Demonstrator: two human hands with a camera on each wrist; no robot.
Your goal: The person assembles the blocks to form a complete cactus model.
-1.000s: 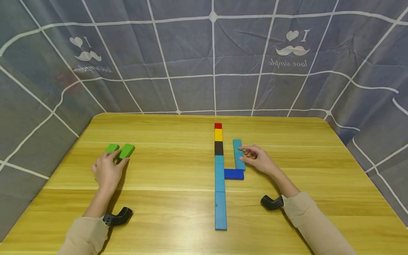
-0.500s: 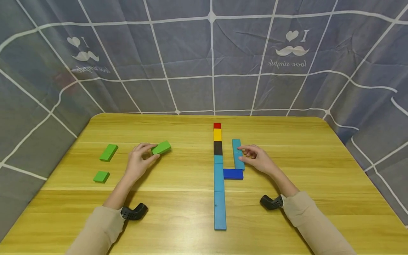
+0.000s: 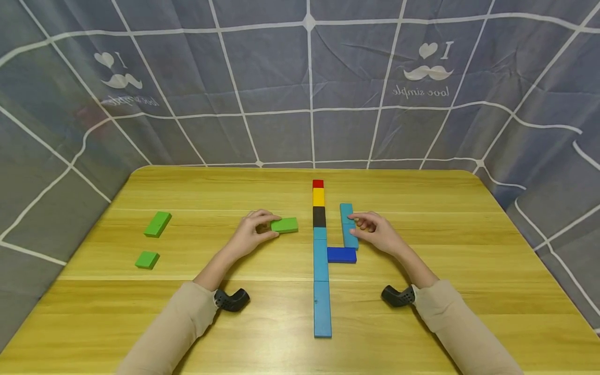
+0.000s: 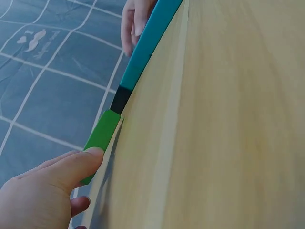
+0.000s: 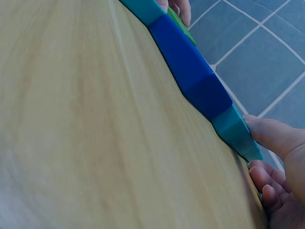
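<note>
My left hand [image 3: 250, 233] pinches a green rectangular block [image 3: 284, 225] between thumb and fingers, just left of a long line of blocks. That line has a red block [image 3: 318, 183], a yellow block [image 3: 319, 197], a black block [image 3: 319, 216] and several light blue blocks [image 3: 322, 307] end to end. A dark blue block [image 3: 341, 254] sticks out to its right. From there, two light blue blocks [image 3: 346, 211] run away from me. My right hand [image 3: 377, 233] rests beside these two, thumb and index fingertips at their right edge, other fingers loosely curled.
Two more green blocks lie at the left of the wooden table [image 3: 262, 333]: a longer block [image 3: 158, 224] and a shorter block [image 3: 147, 260]. A grey curtain [image 3: 262, 78] with white lines hangs behind the table and along its sides.
My left hand has taken a green block from the left group and carried it right, close to the long line. The block has turned to lie nearly crosswise. My right hand stays put.
</note>
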